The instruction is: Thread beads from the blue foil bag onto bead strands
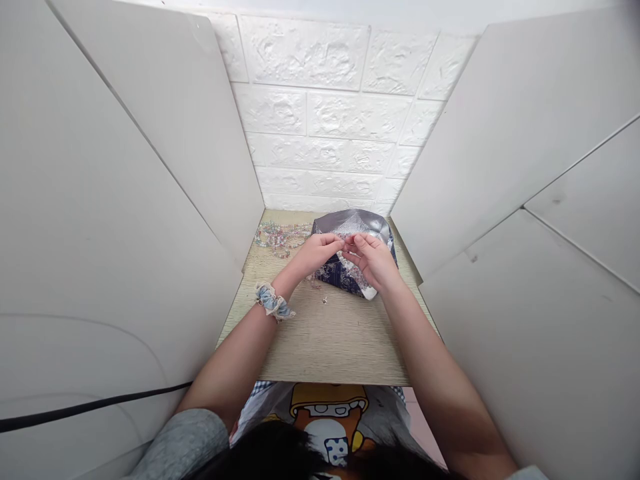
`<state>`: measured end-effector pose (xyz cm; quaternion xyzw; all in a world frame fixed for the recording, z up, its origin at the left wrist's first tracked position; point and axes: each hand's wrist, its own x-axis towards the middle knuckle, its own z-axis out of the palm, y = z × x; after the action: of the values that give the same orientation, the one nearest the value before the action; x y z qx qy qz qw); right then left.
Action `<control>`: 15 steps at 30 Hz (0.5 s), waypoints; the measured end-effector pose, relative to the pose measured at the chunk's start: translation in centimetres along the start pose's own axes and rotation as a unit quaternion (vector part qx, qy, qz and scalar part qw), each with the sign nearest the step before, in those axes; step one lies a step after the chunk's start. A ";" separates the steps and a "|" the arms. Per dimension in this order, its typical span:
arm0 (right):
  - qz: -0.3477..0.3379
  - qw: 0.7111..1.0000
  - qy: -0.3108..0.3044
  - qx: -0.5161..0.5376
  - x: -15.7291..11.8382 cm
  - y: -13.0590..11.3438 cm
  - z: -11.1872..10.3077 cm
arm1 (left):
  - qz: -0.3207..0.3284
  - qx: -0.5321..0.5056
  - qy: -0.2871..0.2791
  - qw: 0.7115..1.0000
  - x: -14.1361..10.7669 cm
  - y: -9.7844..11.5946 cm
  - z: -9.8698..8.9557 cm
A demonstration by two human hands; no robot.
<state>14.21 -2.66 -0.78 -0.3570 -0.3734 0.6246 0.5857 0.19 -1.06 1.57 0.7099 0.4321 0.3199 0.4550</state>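
My left hand (320, 253) and my right hand (371, 259) meet fingertip to fingertip above a dark blue patterned bag (336, 273) with a silvery lining. The fingers of both are pinched together, and what they hold is too small to make out. Inside the bag's opening, small pale beads show below my right hand. Strings of pastel beads (280, 237) lie on the wooden tabletop (330, 347) to the left of the bag. A tiny metallic piece (325, 301) rests in front of the bag. A blue scrunchie (274, 303) with lace circles my left wrist.
Grey-white panels (190, 133) (500, 153) rise on both sides of the narrow tabletop. A white brick-textured wall (330, 113) stands behind it. At the lower left, a black cable (100, 404) runs toward my left arm.
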 end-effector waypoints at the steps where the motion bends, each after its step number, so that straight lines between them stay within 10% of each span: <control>1: 0.003 1.000 -0.002 0.009 0.0 0.0 0.0 | 0.001 0.008 0.000 1.000 0.0 0.0 0.0; 15: 0.015 0.999 -0.016 0.043 0.2 0.3 -0.4 | 0.017 0.031 -0.019 0.999 0.2 -0.6 -0.1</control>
<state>14.40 -2.50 -1.20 -0.3270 -0.3506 0.6541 0.5850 0.00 -0.73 1.08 0.7371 0.4210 0.3008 0.4347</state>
